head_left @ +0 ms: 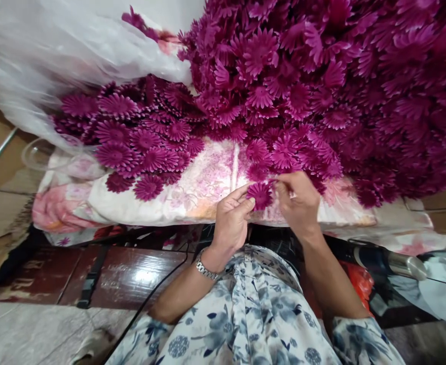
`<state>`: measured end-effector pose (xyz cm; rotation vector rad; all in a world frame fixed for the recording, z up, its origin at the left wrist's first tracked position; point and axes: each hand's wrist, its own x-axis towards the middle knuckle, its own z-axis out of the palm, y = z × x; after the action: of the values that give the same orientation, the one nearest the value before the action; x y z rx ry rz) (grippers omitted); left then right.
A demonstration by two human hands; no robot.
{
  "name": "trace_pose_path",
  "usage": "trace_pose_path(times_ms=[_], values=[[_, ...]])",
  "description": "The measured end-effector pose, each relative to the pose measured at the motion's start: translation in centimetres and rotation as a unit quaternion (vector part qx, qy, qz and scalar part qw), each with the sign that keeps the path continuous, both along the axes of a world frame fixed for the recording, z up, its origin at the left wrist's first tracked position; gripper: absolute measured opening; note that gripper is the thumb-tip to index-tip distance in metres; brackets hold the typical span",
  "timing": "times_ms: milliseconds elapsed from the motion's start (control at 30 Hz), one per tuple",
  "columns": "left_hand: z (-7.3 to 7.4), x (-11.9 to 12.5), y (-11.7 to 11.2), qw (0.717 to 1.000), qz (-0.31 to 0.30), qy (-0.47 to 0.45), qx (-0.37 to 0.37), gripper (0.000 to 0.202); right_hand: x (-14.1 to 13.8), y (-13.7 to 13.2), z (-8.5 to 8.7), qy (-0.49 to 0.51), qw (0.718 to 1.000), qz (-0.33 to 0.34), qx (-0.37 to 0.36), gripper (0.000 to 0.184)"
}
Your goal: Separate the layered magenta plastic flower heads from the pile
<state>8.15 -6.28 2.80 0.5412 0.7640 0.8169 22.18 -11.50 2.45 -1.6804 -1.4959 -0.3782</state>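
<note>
Two grips [230, 218], one wristwatch [207, 266], purple flowers [261, 96] beyond counting

Pale shirt [223, 314] with blue-grey flowers and leaves, placket [243, 304] down front, 2 matching sleeves [362, 339] ending near the elbows, silver metal-link band [207, 266] around the left wrist, dark legwear [274, 236] with pale lines, bare left hand [231, 220], bare right hand [301, 203]

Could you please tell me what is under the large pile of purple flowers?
Along the near edge of the pile, a flower-patterned cloth shows and seems to continue underneath. Farther back, the pile itself covers whatever lies below, so that cannot be seen.
</note>
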Motion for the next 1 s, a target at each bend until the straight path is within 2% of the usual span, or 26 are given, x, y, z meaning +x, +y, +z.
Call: trace_pose_path(times_ms=[100, 167, 200, 233, 300, 367, 533, 667, 733, 767, 867, 933, 1000], values=[[-0.3, -0.1, 0.3, 1.0, 0.013, -0.001, -0.018, 0.034, 3.1, -0.7, 0.6, -0.085, 0.986, -0.142, -0.003, 0.011], [-0.3, -0.1, 0.4, 1.0, 0.011, -0.012, -0.023, 0.033, 3.5, -1.0, 1.0, -0.11, 0.978, -0.177, -0.009, 0.021], [-0.2, -0.1, 0.4, 1.0, 0.011, -0.013, -0.019, 0.032, 3.1, -1.1, 1.2, -0.104, 0.982, -0.156, -0.009, 0.025], [-0.1, 0.0, 0.4, 1.0, 0.01, -0.014, -0.013, 0.031, 2.4, -1.0, 1.3, -0.086, 0.99, -0.109, -0.015, 0.027], [0.1, 0.2, 0.3, 1.0, -0.007, -0.022, 0.003, 0.028, 0.3, -0.7, 1.2, -0.032, 0.998, 0.016, -0.043, 0.021], [0.1, 0.2, 0.1, 0.999, -0.031, -0.04, 0.011, 0.026, -1.4, -0.2, 0.8, 0.023, 0.991, 0.108, -0.076, 0.013], [-0.1, 0.2, -0.3, 0.999, -0.037, -0.031, 0.014, 0.029, -2.0, 0.2, -0.3, 0.163, 0.972, 0.147, -0.084, 0.007], [-0.4, 0.5, -0.3, 1.0, -0.018, -0.007, 0.024, 0.032, -1.4, -0.3, 0.3, 0.171, 0.973, 0.138, -0.069, 0.008], [-0.3, 0.6, -0.1, 1.0, -0.005, 0.01, 0.022, 0.032, -0.5, -0.4, 1.1, 0.131, 0.986, 0.1, -0.038, 0.008], [-0.2, 0.7, 0.0, 1.0, 0.002, 0.015, 0.019, 0.031, 0.4, -0.3, 1.5, 0.101, 0.993, 0.061, -0.015, 0.008], [0.1, 0.6, 0.3, 1.0, 0.006, 0.02, 0.011, 0.027, 3.8, 0.2, 2.6, -0.018, 0.994, -0.102, 0.034, 0.01], [0.3, 0.6, 0.4, 1.0, -0.005, 0.018, 0.008, 0.026, 6.0, 0.5, 2.8, -0.078, 0.982, -0.172, -0.004, 0.012], [0.4, 0.5, 0.4, 1.0, -0.014, 0.027, 0.007, 0.026, 7.2, 0.4, 2.8, -0.1, 0.975, -0.186, -0.07, 0.013]])
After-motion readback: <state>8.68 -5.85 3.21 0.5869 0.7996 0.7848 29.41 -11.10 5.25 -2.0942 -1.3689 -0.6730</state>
